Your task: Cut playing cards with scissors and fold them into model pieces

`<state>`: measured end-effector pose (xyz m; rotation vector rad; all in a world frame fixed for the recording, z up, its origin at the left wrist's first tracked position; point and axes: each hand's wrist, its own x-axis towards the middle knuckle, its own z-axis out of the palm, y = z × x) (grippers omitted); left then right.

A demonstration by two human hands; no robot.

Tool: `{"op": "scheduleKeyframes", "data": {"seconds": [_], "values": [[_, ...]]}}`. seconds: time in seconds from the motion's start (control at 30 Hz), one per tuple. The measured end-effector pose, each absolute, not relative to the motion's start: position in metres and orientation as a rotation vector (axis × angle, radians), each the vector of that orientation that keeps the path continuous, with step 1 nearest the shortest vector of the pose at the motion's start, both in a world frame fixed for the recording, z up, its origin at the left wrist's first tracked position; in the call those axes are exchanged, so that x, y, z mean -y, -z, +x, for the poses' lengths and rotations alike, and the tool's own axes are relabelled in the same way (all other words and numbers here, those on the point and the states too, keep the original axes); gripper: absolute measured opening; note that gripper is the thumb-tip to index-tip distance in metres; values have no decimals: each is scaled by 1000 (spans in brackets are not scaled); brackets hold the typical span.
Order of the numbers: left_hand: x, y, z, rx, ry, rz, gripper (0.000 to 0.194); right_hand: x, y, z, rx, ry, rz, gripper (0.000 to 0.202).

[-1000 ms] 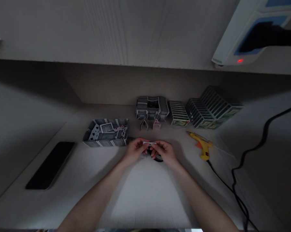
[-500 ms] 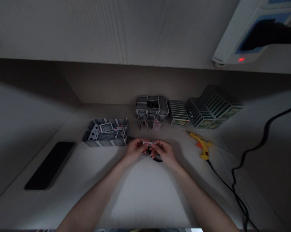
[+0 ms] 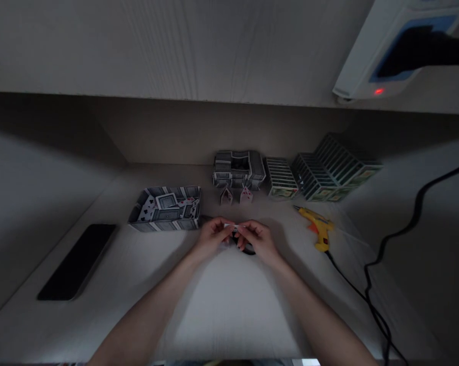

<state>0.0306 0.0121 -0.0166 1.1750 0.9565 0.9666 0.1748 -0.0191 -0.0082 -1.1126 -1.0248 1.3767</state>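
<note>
Between my fingertips, at the middle of the desk, is a small playing card (image 3: pixel 231 225), seen nearly edge-on. My left hand (image 3: pixel 214 235) pinches its left end and my right hand (image 3: pixel 257 238) its right end, thumbs on the near side. Beneath the hands lies a black-handled thing (image 3: pixel 248 250), mostly hidden, perhaps scissors. Just beyond stand two small folded cards, one on the left (image 3: pixel 226 195) and one on the right (image 3: pixel 246 195). To the left, an open box made of cards (image 3: pixel 172 225) holds loose playing cards (image 3: pixel 166 201).
A yellow glue gun (image 3: pixel 321 229) lies at the right, its black cord (image 3: pixel 351 282) running toward the front edge. Behind are a grey card structure (image 3: pixel 239 170) and green-edged card stacks (image 3: pixel 281 175). A black phone (image 3: pixel 79 262) lies left. A power strip (image 3: pixel 367 76) hangs above.
Both hands keep their pinch on the card, which looks tipped slightly more edge-on. The whole view has shifted very slightly; the other things stay in place.
</note>
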Motion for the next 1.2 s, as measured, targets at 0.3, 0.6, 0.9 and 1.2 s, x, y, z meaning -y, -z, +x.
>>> {"op": "scheduleKeyframes", "data": {"seconds": [0.3,0.6,0.9,1.2], "values": [[-11,17,30,-958,-951,1199,31,19,9,175,1027,-1389,-1122,29],[-8,12,31,-979,-945,1212,30,20,13,176,1112,-1363,-1140,29],[-6,14,31,-1052,-952,1350,28,22,17,183,1352,-1301,-1232,28],[-4,9,32,-992,-943,1236,27,25,9,180,1258,-1441,-1213,32]]}}
